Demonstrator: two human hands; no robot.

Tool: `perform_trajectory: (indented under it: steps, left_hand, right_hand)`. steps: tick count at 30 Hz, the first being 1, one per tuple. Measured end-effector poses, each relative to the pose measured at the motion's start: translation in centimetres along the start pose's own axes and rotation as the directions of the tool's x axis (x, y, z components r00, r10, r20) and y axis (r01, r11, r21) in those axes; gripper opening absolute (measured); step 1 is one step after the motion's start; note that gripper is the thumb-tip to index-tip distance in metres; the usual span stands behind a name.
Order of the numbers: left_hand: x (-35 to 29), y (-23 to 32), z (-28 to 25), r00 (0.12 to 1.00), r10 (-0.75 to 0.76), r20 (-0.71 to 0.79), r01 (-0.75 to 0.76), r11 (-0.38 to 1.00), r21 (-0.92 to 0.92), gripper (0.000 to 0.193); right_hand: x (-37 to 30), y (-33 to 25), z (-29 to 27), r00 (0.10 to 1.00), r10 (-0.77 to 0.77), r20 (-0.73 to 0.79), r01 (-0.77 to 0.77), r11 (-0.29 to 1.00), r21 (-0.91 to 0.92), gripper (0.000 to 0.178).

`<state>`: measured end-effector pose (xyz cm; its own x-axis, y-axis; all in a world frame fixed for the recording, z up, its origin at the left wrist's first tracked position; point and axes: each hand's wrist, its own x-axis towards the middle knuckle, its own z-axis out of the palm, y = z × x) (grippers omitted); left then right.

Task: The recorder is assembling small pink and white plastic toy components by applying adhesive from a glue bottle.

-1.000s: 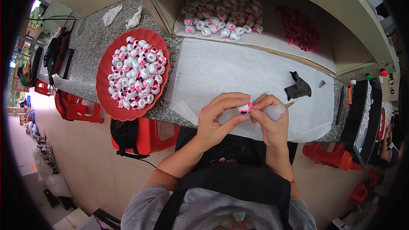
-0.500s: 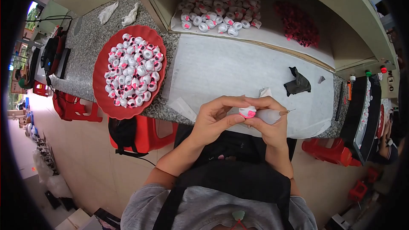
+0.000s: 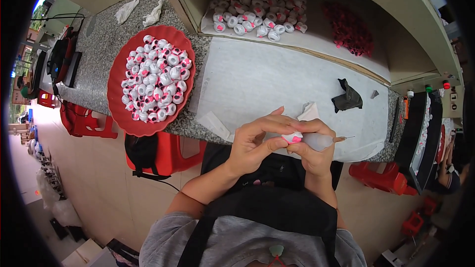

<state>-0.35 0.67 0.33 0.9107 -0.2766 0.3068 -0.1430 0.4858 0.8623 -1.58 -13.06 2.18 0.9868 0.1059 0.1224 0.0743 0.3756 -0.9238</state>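
Both my hands meet over the near edge of the white sheet (image 3: 267, 79). Between their fingertips sits a small white piece with a bright pink patch (image 3: 294, 137). My left hand (image 3: 255, 143) pinches it from the left, thumb below and fingers above. Fingers of my right hand (image 3: 316, 155) close on it from the other side. That same hand also keeps a translucent squeeze bottle (image 3: 319, 141) in its palm, and the bottle's thin needle tip points right. Just beyond my fingers lies a crumpled white tissue (image 3: 309, 111).
A red scalloped bowl (image 3: 115, 86) full of similar white-and-pink pieces stands at left on the speckled counter (image 3: 101, 39). More white pieces (image 3: 260, 22) and a dark pink pile (image 3: 349, 32) fill the shelf behind. A black scrap (image 3: 347, 98) lies to the right.
The small piece has been tilted and shifted slightly right and down between my fingers. One left finger has lifted outward, and the bottle has moved a little right with my right hand.
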Motion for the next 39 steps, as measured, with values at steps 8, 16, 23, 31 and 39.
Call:
perform_trajectory:
  steps: [8,16,23,31,39]
  left_hand:
    - [0.26,0.15,-0.15,0.999,-0.049,0.015,0.049,0.999,-0.025,0.016]
    - [-0.18,0.23,0.0,0.993,-0.104,-0.046,0.102,0.994,-0.048,0.024]
    - [-0.1,0.04,0.04,0.996,-0.084,-0.037,0.084,0.996,-0.009,0.026]
    - [-0.11,-0.51,-0.1,1.0,-0.005,-0.02,0.005,1.0,0.01,0.026]
    - [-0.11,-0.33,-0.55,0.994,-0.103,-0.032,0.1,0.991,-0.091,0.023]
  right_hand:
    - [-0.11,0.21,-0.19,0.999,0.029,-0.03,-0.03,1.0,-0.002,0.024]
    - [0.06,0.09,-0.54,0.995,0.102,0.011,-0.101,0.99,-0.098,0.031]
    - [-0.12,0.16,-0.23,0.994,0.099,-0.042,-0.1,0.995,-0.022,0.027]
    - [-0.2,0.42,-0.25,0.995,0.087,-0.042,-0.087,0.996,-0.004,0.03]
    - [0.23,0.25,-0.21,0.985,0.173,0.009,-0.173,0.983,0.066,0.029]
